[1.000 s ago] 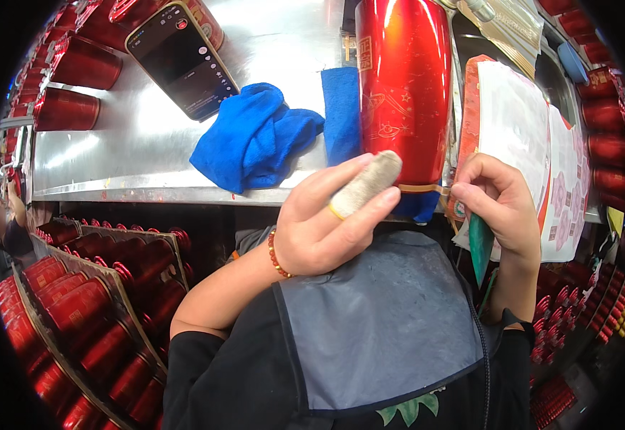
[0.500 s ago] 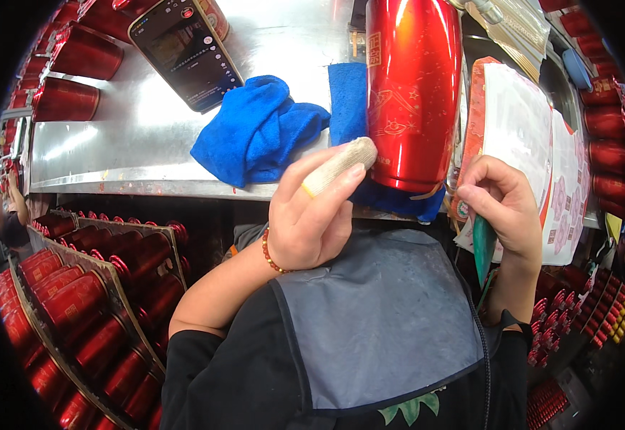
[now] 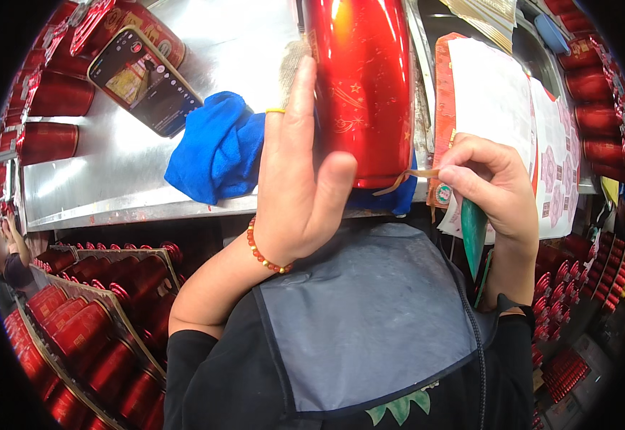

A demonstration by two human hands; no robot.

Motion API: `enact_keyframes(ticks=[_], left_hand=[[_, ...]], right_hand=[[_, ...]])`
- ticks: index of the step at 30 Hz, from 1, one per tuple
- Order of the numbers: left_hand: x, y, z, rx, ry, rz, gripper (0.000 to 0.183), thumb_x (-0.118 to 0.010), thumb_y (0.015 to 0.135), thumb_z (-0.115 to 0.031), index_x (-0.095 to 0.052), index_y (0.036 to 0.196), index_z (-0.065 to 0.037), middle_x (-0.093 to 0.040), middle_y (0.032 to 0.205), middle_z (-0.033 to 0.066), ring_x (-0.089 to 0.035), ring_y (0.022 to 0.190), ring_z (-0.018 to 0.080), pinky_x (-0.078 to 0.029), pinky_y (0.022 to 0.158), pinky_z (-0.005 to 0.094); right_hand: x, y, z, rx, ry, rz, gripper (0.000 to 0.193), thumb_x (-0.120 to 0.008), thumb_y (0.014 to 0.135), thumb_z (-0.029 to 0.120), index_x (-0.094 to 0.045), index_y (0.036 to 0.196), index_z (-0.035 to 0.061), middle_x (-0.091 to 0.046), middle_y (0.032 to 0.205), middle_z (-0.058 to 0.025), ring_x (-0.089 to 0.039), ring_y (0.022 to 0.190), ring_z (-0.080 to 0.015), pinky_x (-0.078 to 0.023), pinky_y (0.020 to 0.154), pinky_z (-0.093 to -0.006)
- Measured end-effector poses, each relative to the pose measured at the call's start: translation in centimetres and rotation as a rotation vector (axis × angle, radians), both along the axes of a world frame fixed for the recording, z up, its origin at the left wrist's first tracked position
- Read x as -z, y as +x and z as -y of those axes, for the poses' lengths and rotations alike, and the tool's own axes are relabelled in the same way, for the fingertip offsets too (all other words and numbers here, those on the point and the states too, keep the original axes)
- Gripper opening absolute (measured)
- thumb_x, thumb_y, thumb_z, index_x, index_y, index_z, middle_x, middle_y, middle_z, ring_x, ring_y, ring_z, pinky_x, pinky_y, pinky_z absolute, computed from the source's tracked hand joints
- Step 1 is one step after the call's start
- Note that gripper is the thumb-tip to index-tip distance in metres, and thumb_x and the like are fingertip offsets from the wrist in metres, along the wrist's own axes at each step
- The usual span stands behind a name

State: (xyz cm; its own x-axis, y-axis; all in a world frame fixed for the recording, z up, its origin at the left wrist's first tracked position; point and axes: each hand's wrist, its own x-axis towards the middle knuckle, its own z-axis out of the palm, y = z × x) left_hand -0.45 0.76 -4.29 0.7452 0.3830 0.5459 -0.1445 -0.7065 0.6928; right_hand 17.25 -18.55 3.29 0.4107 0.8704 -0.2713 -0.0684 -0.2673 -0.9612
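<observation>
Grey apron (image 3: 369, 315) fills 6 o'clock. Left hand (image 3: 299, 179), just left of centre, lies flat with fingers extended against the left side of the red cylinder (image 3: 364, 86); a pale cloth pad (image 3: 292, 64) sits at its fingertips. Right hand (image 3: 490, 179) at 3 o'clock, fingers clenched, pinching a thin strip (image 3: 407, 178) at the cylinder's near end, a green tool (image 3: 473, 231) hanging from its grip. Cylinder lies at 12 o'clock on the steel bench (image 3: 104, 179), over a blue cloth (image 3: 215, 147). Phone (image 3: 144, 79) at 10 o'clock.

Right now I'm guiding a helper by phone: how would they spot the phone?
Start at the shiny metal table. Left of the big red cylinder lies a crumpled blue cloth, and the phone lies just above-left of it. It is the only flat dark slab with a lit screen.
</observation>
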Motion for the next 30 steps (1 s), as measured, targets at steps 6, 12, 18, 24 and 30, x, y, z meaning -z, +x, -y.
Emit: enact_keyframes(ticks=[6, 12, 18, 24, 30], left_hand=[[-3.1, -0.7, 1.3, -0.007, -0.011, -0.22, 0.113, -0.085, 0.082, -0.038, -0.016, 0.16, 0.008, -0.026, 0.162, 0.0262, -0.032, 0.147, 0.0377, -0.032, 0.118, 0.0453], [-3.7, -0.9, 1.1, 0.029, -0.08, -0.233, 0.103, -0.083, 0.083, -0.019, -0.02, 0.16, 0.007, -0.027, 0.162, 0.0249, -0.04, 0.145, 0.0343, -0.04, 0.116, 0.0433], [-3.5, -1.1, 0.2, 0.077, -0.205, -0.252, 0.097, -0.08, 0.086, -0.016, -0.021, 0.16, 0.006, -0.026, 0.163, 0.0234, -0.041, 0.146, 0.0324, -0.042, 0.115, 0.0426], [-3.7, -0.8, 0.7, 0.094, -0.138, -0.237, 0.107, -0.083, 0.083, -0.019, -0.015, 0.162, 0.006, -0.023, 0.165, 0.0214, -0.041, 0.146, 0.0314, -0.04, 0.116, 0.0426], [-3.2, -0.9, 0.4, 0.095, -0.164, -0.256, 0.106, -0.081, 0.084, -0.017, -0.013, 0.162, 0.005, -0.02, 0.167, 0.0207, -0.035, 0.15, 0.0314, -0.037, 0.118, 0.042]], right_hand=[[0.9, 0.3, -0.1, 0.035, -0.022, -0.083, 0.012, -0.071, 0.096, 0.008, -0.07, 0.097, -0.0035, -0.066, 0.074, -0.002, -0.063, 0.065, -0.0072, -0.05, 0.059, -0.0219], [1.4, 0.3, 0.2, 0.05, -0.067, -0.073, 0.008, -0.066, 0.095, 0.005, -0.068, 0.092, -0.0019, -0.064, 0.087, -0.0019, -0.058, 0.078, -0.0067, -0.045, 0.073, -0.0221], [1.6, 0.6, 0.2, 0.051, -0.101, -0.084, 0.008, -0.067, 0.095, 0.005, -0.068, 0.093, -0.0023, -0.066, 0.089, -0.0019, -0.061, 0.082, -0.0069, -0.048, 0.076, -0.0224], [1.7, 0.4, 0.2, 0.047, -0.123, -0.08, 0.008, -0.067, 0.095, 0.005, -0.068, 0.094, -0.0023, -0.066, 0.088, -0.0018, -0.061, 0.082, -0.0063, -0.048, 0.075, -0.022], [1.7, 0.1, 0.8, 0.035, -0.102, -0.105, 0.007, -0.068, 0.095, 0.004, -0.068, 0.095, -0.0025, -0.066, 0.088, -0.0019, -0.059, 0.079, -0.0053, -0.046, 0.071, -0.0208]])
